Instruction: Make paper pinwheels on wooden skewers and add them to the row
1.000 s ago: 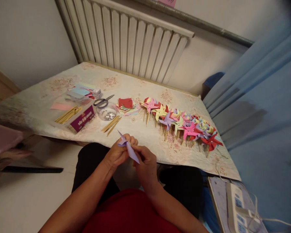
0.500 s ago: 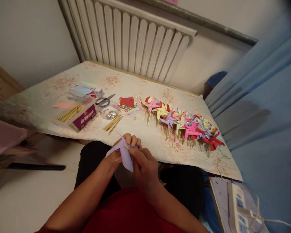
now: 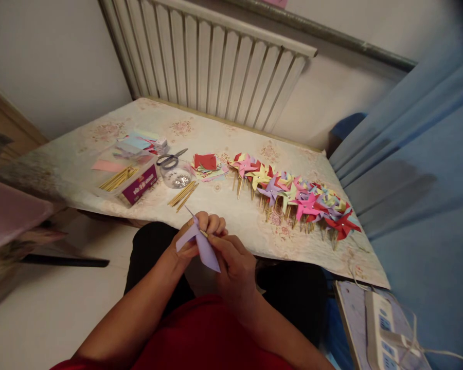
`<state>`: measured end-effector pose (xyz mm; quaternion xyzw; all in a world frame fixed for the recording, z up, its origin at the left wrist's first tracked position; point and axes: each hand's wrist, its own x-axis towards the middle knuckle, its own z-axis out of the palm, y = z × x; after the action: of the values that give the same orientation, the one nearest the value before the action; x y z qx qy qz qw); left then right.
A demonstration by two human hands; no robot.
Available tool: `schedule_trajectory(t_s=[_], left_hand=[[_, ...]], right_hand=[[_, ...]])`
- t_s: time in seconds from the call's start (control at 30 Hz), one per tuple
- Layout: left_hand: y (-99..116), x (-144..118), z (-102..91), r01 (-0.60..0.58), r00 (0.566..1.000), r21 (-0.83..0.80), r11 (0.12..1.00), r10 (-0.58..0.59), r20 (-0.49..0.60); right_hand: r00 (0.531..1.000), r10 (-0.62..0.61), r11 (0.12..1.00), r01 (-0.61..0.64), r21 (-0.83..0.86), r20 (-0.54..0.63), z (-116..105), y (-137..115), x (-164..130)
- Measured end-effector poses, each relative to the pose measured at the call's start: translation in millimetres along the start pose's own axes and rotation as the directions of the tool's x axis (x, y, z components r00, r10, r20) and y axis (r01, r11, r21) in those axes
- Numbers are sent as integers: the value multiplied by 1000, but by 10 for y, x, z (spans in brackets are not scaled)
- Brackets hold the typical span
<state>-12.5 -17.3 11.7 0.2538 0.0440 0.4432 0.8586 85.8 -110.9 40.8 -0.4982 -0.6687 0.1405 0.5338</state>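
Over my lap, at the table's near edge, my left hand (image 3: 214, 224) is closed on a lavender paper pinwheel (image 3: 208, 254), its blades pointing several ways. My right hand (image 3: 237, 261) pinches a thin wooden stick (image 3: 203, 234) against the middle of the paper. Only the stick's short pale end shows; the right fingers cover the rest. Just beyond my left hand lie several loose sticks (image 3: 183, 196). Behind them stands a clear round dish (image 3: 178, 177) of small shiny pins.
Finished-looking pinwheels (image 3: 289, 192) in many colours crowd the right of the table. Cut paper squares (image 3: 205, 163), scissors (image 3: 172, 159) and a plastic box (image 3: 139, 186) of sticks lie leftward. A power strip (image 3: 381, 329) with cords sits at lower right.
The lavender pinwheel has turned a little, its lower blade now swinging further right. Both hands keep their grip. The whole view has shifted slightly.
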Motion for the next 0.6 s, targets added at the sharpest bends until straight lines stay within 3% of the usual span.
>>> schedule_trajectory(t_s=[0.6], left_hand=[[-3,-24,66,18,1000,-73,997,-18,-3]], right_hand=[[998,-31,999,32,29,-48,18,-25,4]])
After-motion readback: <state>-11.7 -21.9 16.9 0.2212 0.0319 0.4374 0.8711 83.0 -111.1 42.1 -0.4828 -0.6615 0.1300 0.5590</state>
